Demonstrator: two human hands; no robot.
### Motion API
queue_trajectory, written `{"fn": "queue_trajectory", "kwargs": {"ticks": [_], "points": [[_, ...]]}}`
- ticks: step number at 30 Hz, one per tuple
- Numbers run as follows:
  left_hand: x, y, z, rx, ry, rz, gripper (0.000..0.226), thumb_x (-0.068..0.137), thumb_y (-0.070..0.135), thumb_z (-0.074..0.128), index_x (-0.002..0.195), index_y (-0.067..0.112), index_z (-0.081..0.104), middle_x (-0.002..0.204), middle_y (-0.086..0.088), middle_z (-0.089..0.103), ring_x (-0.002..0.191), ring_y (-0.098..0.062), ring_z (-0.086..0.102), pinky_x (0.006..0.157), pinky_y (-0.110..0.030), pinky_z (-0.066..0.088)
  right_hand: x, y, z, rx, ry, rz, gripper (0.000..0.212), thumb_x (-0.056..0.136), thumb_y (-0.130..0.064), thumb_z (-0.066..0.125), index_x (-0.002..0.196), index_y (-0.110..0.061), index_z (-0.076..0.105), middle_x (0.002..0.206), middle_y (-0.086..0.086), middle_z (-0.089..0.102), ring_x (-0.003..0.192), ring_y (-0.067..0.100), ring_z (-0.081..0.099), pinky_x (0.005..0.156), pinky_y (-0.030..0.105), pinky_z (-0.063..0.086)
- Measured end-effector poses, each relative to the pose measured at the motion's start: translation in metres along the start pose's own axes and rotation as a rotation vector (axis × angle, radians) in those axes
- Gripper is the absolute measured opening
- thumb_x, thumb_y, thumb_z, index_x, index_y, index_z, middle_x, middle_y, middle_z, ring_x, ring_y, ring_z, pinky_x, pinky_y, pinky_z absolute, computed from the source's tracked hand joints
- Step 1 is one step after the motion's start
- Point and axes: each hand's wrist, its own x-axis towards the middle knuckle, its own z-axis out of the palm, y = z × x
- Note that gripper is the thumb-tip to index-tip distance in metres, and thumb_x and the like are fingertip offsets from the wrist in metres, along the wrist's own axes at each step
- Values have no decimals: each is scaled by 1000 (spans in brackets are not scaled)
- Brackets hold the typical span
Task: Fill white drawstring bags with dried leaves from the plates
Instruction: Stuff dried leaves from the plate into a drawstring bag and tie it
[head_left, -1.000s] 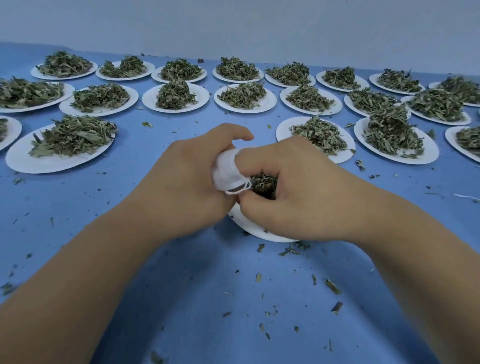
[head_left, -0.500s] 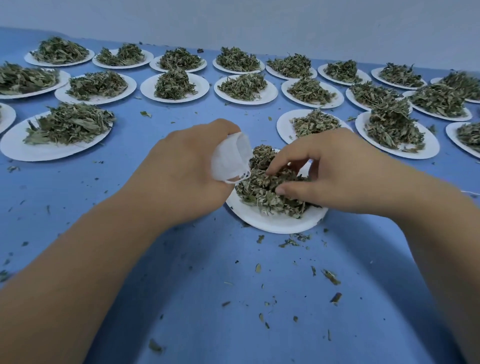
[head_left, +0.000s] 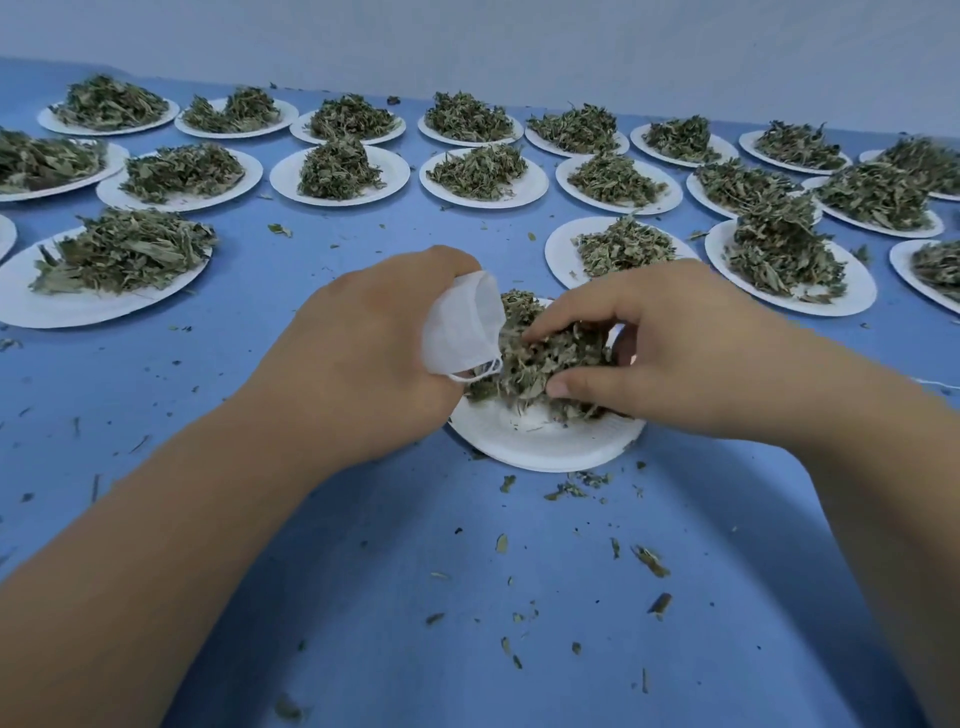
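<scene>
Head view, our left hand (head_left: 363, 358) grips white mesh drawstring bag (head_left: 460, 322), axis left-right, mouth rightward, right hand (head_left: 701, 358) clutching dried green leaves (head_left: 550, 358).

plates (head_left: 545, 447): 21 | white drawstring bag (head_left: 457, 327): 1 | left hand (head_left: 363, 353): 1 | right hand (head_left: 691, 353): 1

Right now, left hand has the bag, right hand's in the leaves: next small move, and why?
Probably lift the gripped dried leaves and carry them left into the white drawstring bag. The right hand curls fingers and thumb round a clump on the near plate; the left hand holds the bag right beside the pile, mouth toward it. Its fill level is not visible.
</scene>
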Motion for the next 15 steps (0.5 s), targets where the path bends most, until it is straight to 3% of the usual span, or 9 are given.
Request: {"fn": "queue_trajectory", "kwargs": {"ticks": [2, 4, 8, 11, 15], "points": [[0, 1, 2, 7, 2, 8, 50, 80, 25, 70, 119, 47, 49, 107, 18, 60, 97, -17, 57, 81, -39, 52, -2, 1, -4, 79, 69, 5, 32, 80, -37, 83, 108, -47, 73, 91, -33, 67, 82, -23, 55, 72, -3, 37], [1, 1, 2, 25, 3, 7, 43, 82, 26, 68, 116, 46, 51, 102, 18, 60, 93, -16, 57, 79, -39, 51, -3, 0, -6, 126, 95, 7, 31, 80, -36, 84, 107, -48, 73, 96, -40, 65, 83, -20, 57, 74, 0, 40], [2, 2, 2, 87, 6, -3, 46, 81, 24, 67, 117, 45, 50, 105, 18, 58, 94, -18, 55, 79, -36, 46, -4, 0, -10, 127, 131, 12, 32, 81, -31, 83, 107, -45, 72, 95, -47, 59, 81, -19, 57, 75, 0, 41], [2, 3, 0, 154, 58, -8, 50, 79, 20, 67, 121, 41, 51, 106, 16, 58, 94, -18, 53, 80, -33, 38, -4, 0, -10, 148, 140, 35, 31, 82, -25, 83, 104, -44, 72, 96, -41, 60, 79, -16, 58, 73, 1, 42], [3, 3, -5, 266, 81, 13, 56, 71, 12, 62, 121, 35, 53, 105, 9, 59, 96, -27, 55, 85, -43, 45, -2, -2, -4, 164, 153, 45, 26, 84, -20, 82, 100, -40, 74, 90, -31, 66, 74, -17, 57, 70, 0, 40]]}}
